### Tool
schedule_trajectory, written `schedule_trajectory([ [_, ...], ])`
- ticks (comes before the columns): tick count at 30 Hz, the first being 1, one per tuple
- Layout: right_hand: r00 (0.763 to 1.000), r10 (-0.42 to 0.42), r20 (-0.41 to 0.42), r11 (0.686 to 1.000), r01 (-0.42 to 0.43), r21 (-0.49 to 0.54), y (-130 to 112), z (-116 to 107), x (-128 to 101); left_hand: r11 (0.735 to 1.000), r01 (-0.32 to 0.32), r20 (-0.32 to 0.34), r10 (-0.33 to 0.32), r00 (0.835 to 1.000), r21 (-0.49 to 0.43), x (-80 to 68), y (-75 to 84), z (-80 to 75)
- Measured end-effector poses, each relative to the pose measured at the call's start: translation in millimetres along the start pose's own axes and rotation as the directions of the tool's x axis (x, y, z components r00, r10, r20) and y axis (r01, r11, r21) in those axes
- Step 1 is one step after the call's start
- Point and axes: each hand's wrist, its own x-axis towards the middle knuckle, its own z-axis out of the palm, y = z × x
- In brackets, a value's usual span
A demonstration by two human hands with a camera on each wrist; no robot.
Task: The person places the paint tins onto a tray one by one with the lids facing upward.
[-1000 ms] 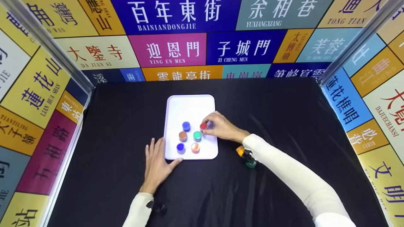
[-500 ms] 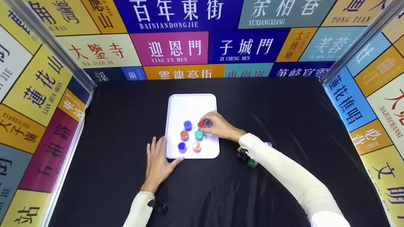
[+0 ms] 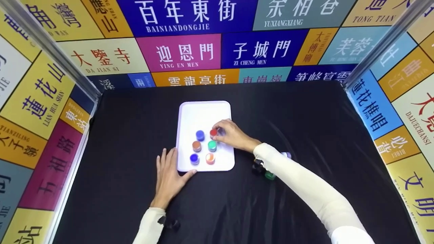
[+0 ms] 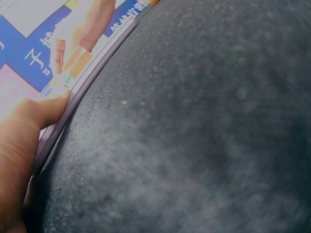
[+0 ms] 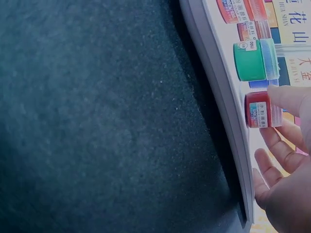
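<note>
My right hand (image 3: 234,135) pinches a small red paint jar (image 3: 213,132) between thumb and fingertips, over the right side of a white tray (image 3: 205,113). In the right wrist view the red jar (image 5: 257,110) has a clear lid and a printed label, and its base is close to the tray surface. Just in front of it stands a green jar (image 3: 212,146). A blue jar (image 3: 200,135), a brown one (image 3: 196,146), a dark blue one (image 3: 194,159) and an orange one (image 3: 210,159) stand nearby. My left hand (image 3: 169,179) rests at the tray's near left corner, fingers extended, thumb (image 4: 51,108) on the edge.
Beside the right sleeve (image 3: 305,176) lie more jars, among them a dark green one (image 3: 270,175) and a lilac one (image 3: 287,155), partly hidden by the arm. Black cloth (image 3: 135,128) covers the table. Printed panels (image 3: 179,52) wall it in at the back and sides.
My right hand has shifted the red jar slightly left and back, so it now stands behind the green jar. The lilac jar has come into view beside the sleeve. My left hand stays put.
</note>
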Motion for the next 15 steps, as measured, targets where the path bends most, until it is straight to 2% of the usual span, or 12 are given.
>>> schedule_trajectory([
  [8,0.999,0.037,0.016,0.999,-0.037,0.014,0.2,-14.7,-7.4,1.0,-0.02,-0.011,0.02,1.0,0.01,0.1,0.0,1.5],
  [15,0.999,0.042,0.001,0.999,-0.042,-0.002,0.0,-34.9,-18.5,1.0,-0.012,-0.009,0.012,1.0,0.008,-0.2,-0.2,0.7],
])
